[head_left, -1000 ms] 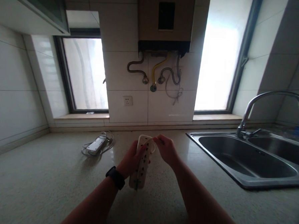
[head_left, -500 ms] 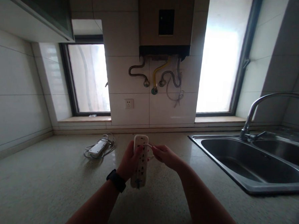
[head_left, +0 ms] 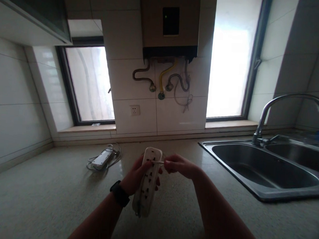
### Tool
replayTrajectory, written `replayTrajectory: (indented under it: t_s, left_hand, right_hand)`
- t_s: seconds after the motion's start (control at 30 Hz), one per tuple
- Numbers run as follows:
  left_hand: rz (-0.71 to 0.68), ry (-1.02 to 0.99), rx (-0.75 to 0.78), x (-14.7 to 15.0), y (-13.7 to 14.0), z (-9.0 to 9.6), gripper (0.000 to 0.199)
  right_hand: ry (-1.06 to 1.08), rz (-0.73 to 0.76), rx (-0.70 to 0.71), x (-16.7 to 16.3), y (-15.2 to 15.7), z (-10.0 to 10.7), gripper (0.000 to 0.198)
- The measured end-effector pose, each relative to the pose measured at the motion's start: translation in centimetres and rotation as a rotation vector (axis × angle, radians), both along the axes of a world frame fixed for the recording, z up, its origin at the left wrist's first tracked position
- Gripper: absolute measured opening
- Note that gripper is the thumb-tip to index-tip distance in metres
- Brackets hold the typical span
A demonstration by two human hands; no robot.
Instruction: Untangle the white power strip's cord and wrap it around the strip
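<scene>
A white power strip (head_left: pixel 150 185) with rows of dark socket holes is held upright and slightly tilted above the counter. My left hand (head_left: pixel 137 173), a dark watch on its wrist, wraps round it from the left, with fingertips showing at the strip's right edge and the thumb over its face. My right hand (head_left: pixel 180 166) pinches the strip's white cord (head_left: pixel 158 162), pulled across the sockets under or beside my left thumb. Where the rest of the cord runs is hidden by the hands and the strip.
On the counter (head_left: pixel 77 200) to the left lies another white power strip (head_left: pixel 103 158) with its cord coiled round it. A steel double sink (head_left: pixel 260 189) with a tap (head_left: pixel 263 118) is at the right. A wall socket (head_left: pixel 134 110) and a water heater (head_left: pixel 171 27) are ahead.
The held power strip has tilted, its lower end moving left and nearer. My right hand has drawn the cord straighter across its face. The whole view has shifted slightly.
</scene>
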State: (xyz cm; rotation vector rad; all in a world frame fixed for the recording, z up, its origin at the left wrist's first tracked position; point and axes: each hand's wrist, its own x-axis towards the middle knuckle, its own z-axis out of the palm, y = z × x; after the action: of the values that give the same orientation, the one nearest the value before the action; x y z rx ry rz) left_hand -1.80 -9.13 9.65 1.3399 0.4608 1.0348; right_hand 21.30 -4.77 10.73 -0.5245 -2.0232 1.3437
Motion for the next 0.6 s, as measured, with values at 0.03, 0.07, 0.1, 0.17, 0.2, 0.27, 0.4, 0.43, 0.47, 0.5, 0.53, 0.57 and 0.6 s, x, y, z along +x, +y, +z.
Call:
replayTrajectory:
  t_s: [0.03,0.07,0.1,0.17,0.2,0.27,0.4,0.43,0.47,0.5,0.53,0.57,0.6]
  left_hand:
    - [-0.068,-0.009,-0.003,-0.1,0.0,-0.2,0.047]
    - [-0.138,-0.02,-0.002,-0.1,0.1,-0.5,0.046]
    - [-0.207,-0.031,0.001,-0.2,0.1,-0.8,0.045]
    - [-0.329,-0.053,0.011,-0.1,0.1,-1.2,0.046]
    - [-0.371,-0.059,0.012,-0.1,0.0,-1.3,0.046]
    - [-0.407,-0.064,0.012,0.0,-0.1,-1.5,0.044]
    - [-0.464,-0.05,-0.028,-0.2,-0.2,-1.9,0.046]
    - [-0.496,-0.049,-0.05,-0.3,-0.1,-2.0,0.048]
    - [-0.533,-0.047,-0.075,-0.4,-0.1,-2.2,0.051]
    - [-0.57,-0.043,-0.103,-0.5,-0.2,-2.3,0.052]
    - [-0.603,-0.035,-0.13,-0.5,-0.2,-2.4,0.054]
    - [-0.634,-0.022,-0.154,-0.6,-0.2,-2.4,0.055]
    - [-0.66,-0.004,-0.177,-0.7,-0.3,-2.5,0.056]
  right_hand:
    - [0.027,0.047,-0.018,0.1,0.0,-0.1,0.047]
    - [0.07,0.094,-0.043,0.1,0.1,-0.2,0.044]
    - [0.115,0.139,-0.069,0.1,0.1,-0.3,0.043]
    - [0.188,0.219,-0.124,-0.1,0.1,-0.4,0.057]
    - [0.205,0.25,-0.147,-0.2,0.1,-0.5,0.065]
    - [0.207,0.296,-0.18,-0.4,0.0,-0.4,0.074]
    - [0.245,0.339,-0.193,-1.1,-0.7,0.1,0.084]
    - [0.247,0.359,-0.189,-1.3,-0.9,0.2,0.087]
    - [0.239,0.387,-0.182,-1.4,-1.1,0.4,0.092]
    - [0.22,0.418,-0.173,-1.6,-1.2,0.4,0.096]
    - [0.194,0.449,-0.161,-1.8,-1.3,0.5,0.101]
    - [0.166,0.476,-0.143,-1.9,-1.3,0.4,0.106]
    - [0.139,0.497,-0.116,-2.0,-1.2,0.4,0.109]
